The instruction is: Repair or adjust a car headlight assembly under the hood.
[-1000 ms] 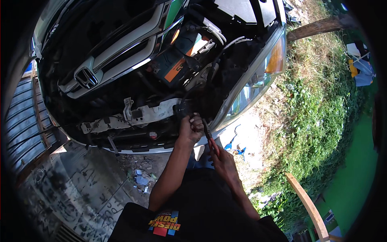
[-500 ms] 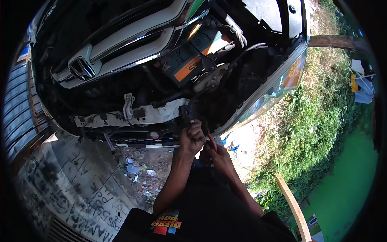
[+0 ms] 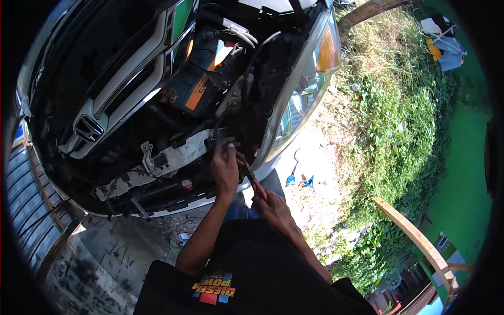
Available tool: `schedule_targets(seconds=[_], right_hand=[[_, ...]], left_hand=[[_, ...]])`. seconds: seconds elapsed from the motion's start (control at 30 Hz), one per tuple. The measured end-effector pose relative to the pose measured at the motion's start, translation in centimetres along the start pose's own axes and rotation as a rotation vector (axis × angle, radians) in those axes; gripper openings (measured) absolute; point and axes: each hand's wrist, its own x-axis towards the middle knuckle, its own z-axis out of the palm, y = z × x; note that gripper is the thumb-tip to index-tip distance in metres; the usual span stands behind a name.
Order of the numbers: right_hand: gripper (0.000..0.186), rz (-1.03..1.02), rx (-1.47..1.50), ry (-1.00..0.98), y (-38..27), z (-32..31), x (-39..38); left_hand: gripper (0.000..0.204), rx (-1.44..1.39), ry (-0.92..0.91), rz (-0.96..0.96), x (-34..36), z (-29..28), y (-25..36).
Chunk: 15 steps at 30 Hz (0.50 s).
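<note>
My left hand [image 3: 226, 170] is raised at the front of the car's engine bay, by the right end of a pale metal crossmember [image 3: 181, 154]. Its fingers close around a dark part by a black hose [image 3: 216, 123]; shadow hides what exactly it grips. Just to the right and nearer me, my right hand [image 3: 273, 207] is wrapped around red-handled pliers [image 3: 259, 188]. Their metal jaws point up and left toward the left hand's fingers. The jaw tips are too dark to read.
A battery with an orange stripe [image 3: 194, 92] sits deeper in the bay. The headlight [image 3: 302, 100] borders the hands' right side. At left is the chrome-trimmed grille [image 3: 123, 86]. Green plants [image 3: 388, 136] and a wooden beam [image 3: 415, 239] lie to the right.
The view has turned, so the car appears tilted and farther left. My left hand's fingers have stretched upward from a tighter curl. More of the red-handled pliers shows in my right hand.
</note>
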Motion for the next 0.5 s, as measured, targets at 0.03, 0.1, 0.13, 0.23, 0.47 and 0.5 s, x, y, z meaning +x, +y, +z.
schedule_targets(seconds=[0.03, 0.1, 0.13, 0.23, 0.47, 0.5], right_hand=[[0.031, -0.026, 0.029, -0.005, 1.2, -0.2, -1.4], [0.031, -0.042, 0.171, 0.017, 6.1, 0.4, -3.2], [0.031, -0.086, 0.228, 0.054, 8.8, 1.0, -4.1], [0.034, -0.112, 0.341, 0.190, 17.3, 2.1, -6.1], [0.036, 0.363, 0.678, 0.596, 37.3, 5.8, 1.3], [0.037, 0.379, 0.624, 0.663, 40.8, 6.6, 4.4]], left_hand=[[0.026, 0.333, 0.015, 0.269, -0.1, 0.9, 0.8], [0.027, 0.847, -0.012, 0.790, 1.6, 0.9, 0.0], [0.029, 0.867, -0.042, 0.751, 2.0, 0.8, -0.7], [0.047, 1.155, -0.004, 0.814, 3.1, 0.1, -3.1], [0.060, 1.571, 0.015, 0.873, 6.3, -3.4, -5.0], [0.059, 1.592, 0.001, 0.928, 5.1, -2.4, -4.6]])
